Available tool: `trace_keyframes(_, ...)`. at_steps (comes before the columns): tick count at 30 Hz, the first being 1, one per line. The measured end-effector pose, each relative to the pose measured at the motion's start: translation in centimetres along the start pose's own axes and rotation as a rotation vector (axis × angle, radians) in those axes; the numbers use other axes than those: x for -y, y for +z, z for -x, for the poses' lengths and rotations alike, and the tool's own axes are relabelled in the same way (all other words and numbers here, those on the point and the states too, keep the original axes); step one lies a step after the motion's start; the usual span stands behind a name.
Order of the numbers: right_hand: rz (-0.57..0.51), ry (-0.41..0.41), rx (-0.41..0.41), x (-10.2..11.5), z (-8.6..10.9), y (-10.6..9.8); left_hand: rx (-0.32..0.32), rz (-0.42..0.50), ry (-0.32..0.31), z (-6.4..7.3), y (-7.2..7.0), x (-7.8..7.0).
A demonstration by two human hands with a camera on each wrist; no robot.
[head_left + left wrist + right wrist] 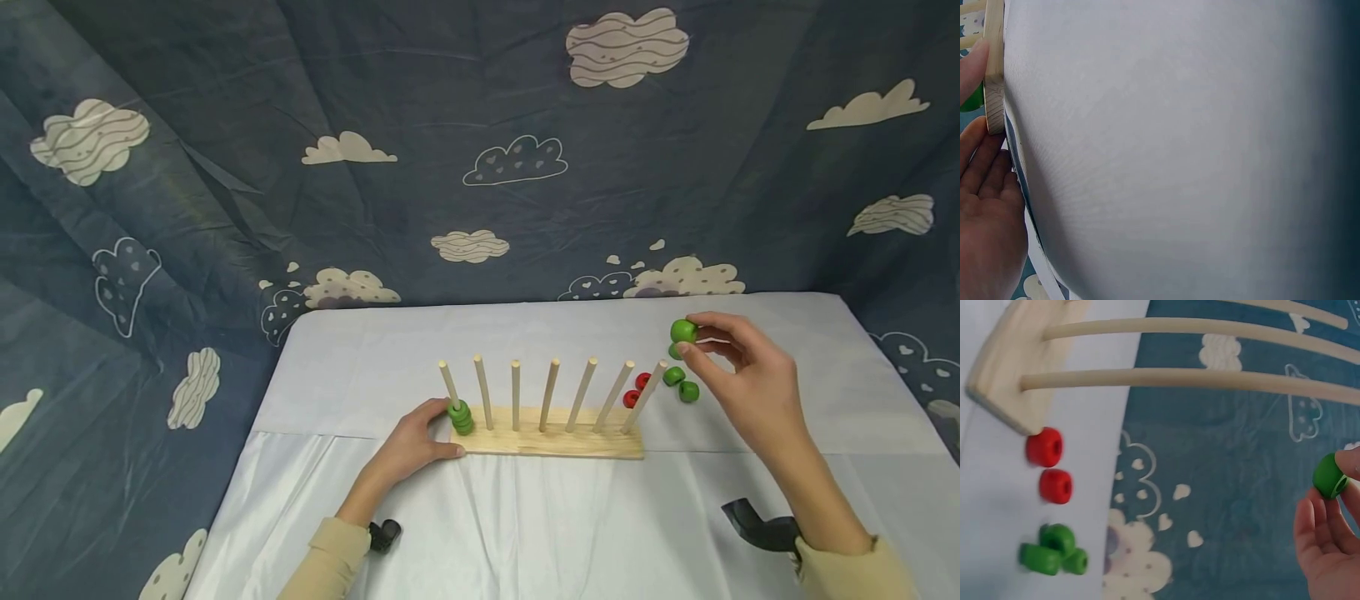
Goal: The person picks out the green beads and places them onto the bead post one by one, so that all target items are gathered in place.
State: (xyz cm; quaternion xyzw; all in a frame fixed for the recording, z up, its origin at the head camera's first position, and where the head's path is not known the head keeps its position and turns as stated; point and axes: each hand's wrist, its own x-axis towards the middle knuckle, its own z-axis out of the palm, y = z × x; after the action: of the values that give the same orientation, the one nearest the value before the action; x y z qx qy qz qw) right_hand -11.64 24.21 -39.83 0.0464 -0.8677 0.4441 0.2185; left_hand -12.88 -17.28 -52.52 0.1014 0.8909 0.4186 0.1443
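A wooden peg board with several upright pegs lies across the middle of the table. My left hand grips its left end, thumb along the front edge and fingers behind, as the left wrist view also shows. Several green beads are stacked on the leftmost peg. Off the board's right end, my right hand pinches a green bead between thumb and fingers, above the table. The bead's hole shows in the right wrist view.
Two red beads lie by the board's right end, partly behind the last peg in the head view. Loose green beads sit close together beyond them. A dark cloth with clouds hangs behind the white-covered table.
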Motion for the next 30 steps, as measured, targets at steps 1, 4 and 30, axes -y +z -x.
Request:
trace_keyframes(1,-0.007,-0.013,0.001,0.3,-0.2,0.0,0.0,0.0,-0.001,0.0,0.0,0.0)
trace_keyframes(4,-0.026,-0.042,0.002,1.1,-0.5,0.0,0.001,0.001,0.001,0.0,0.0,0.0)
trace_keyframes(30,-0.131,-0.279,0.085,8.7,-2.4,1.4,-0.004,-0.02,0.002,-0.1,0.1,0.0)
